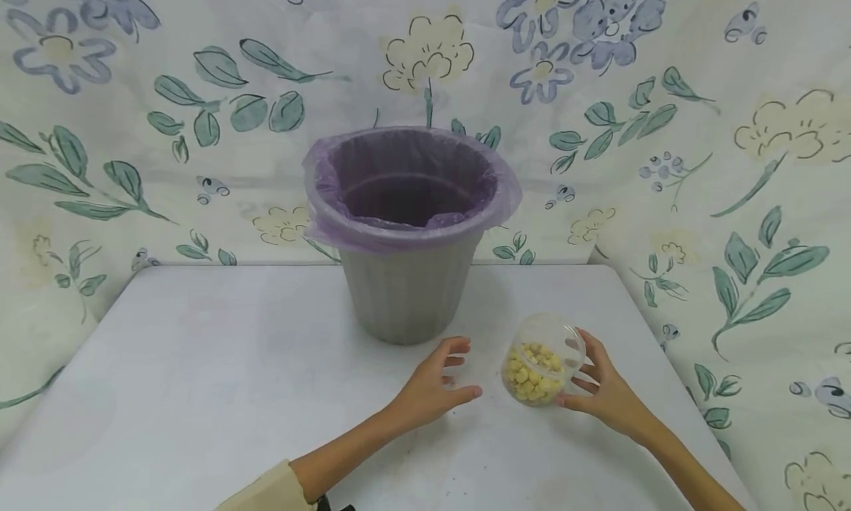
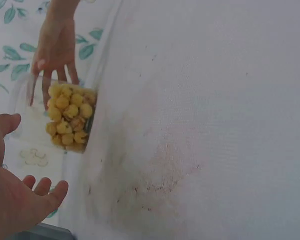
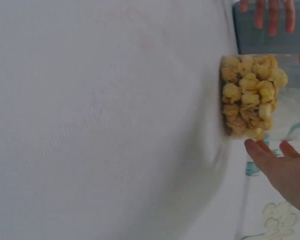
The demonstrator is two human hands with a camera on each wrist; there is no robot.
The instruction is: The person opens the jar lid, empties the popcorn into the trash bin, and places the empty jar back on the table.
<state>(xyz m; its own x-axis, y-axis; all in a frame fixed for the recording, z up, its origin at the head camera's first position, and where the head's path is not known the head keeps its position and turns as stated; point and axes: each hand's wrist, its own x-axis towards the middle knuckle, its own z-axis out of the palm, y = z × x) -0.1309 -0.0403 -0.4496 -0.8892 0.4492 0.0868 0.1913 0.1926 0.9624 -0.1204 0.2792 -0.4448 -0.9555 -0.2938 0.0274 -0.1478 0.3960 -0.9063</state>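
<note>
A clear plastic jar (image 1: 534,374) partly filled with yellow popcorn (image 3: 247,97) sits on the white table; no lid shows on it. My right hand (image 1: 614,400) is at the jar's right side, thumb near its lower front and extended fingers spread behind the clear wall. Whether those fingertips press on the plastic is hard to tell. To the left of the jar, my left hand (image 1: 432,389) is held apart from it, with fingers and thumb spread and nothing between them. The left wrist view shows that hand (image 2: 20,195) with a gap to the jar (image 2: 72,117).
Behind the hands stands a grey bin (image 1: 408,289) lined with a purple plastic bag (image 1: 405,234). Small dark crumbs (image 1: 454,413) dot the white table (image 1: 219,363). Floral cloth (image 1: 665,127) hangs at the back and the sides.
</note>
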